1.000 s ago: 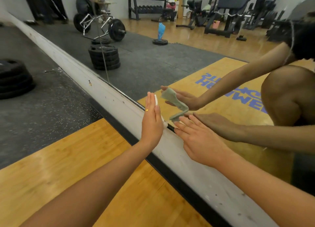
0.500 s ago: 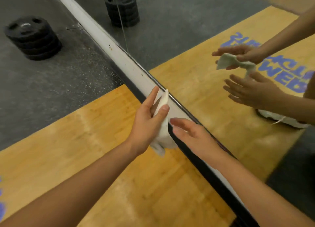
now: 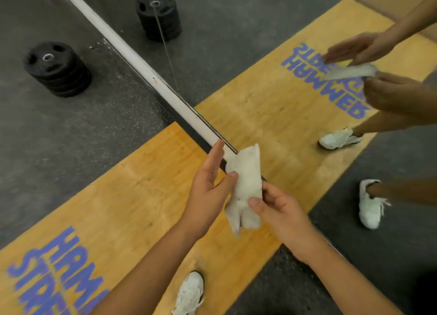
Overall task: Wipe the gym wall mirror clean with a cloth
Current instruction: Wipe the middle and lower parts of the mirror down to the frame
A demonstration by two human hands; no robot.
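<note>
Cloth (image 3: 246,187): white, folded into a long strip, held upright in the air between both hands, in front of the mirror's bottom edge and clear of the glass.
Right hand (image 3: 279,208): grips the lower half of the cloth, thumb laid across its front and fingers curled behind it.
Left hand (image 3: 208,187): fingers straight and pointing up beside the cloth; only the thumb tip touches the cloth's left edge.
Mirror (image 3: 272,102): runs diagonally from upper left to lower right; its glass reflects both hands, the cloth and two white shoes.
Mirror frame (image 3: 142,66): pale strip along the base of the glass.
Wooden platform (image 3: 132,196): under the hands, reaching the frame, with blue lettering (image 3: 54,272) at lower left.
Rubber floor (image 3: 59,125): dark and speckled, left of the platform.
Weight plates (image 3: 58,69): black stack on the rubber floor, well apart from the hands.
Shoe (image 3: 190,293): white, at the bottom edge on the platform.
</note>
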